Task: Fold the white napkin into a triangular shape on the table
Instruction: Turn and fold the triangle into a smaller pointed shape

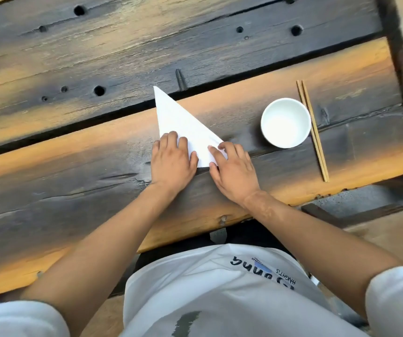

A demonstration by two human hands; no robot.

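Observation:
The white napkin [179, 122] lies flat on the dark wooden table [74, 178] as a triangle, its sharp tip pointing away from me. My left hand [172, 161] rests palm down on the napkin's near left corner, fingers spread. My right hand [232, 170] presses its fingertips on the near right corner and edge. Both hands cover the napkin's near edge, so part of it is hidden.
A white bowl [285, 122] stands to the right of the napkin. A pair of wooden chopsticks [313, 130] lies just right of the bowl. The table's near edge runs close to my body, and a plank gap crosses behind the napkin's tip.

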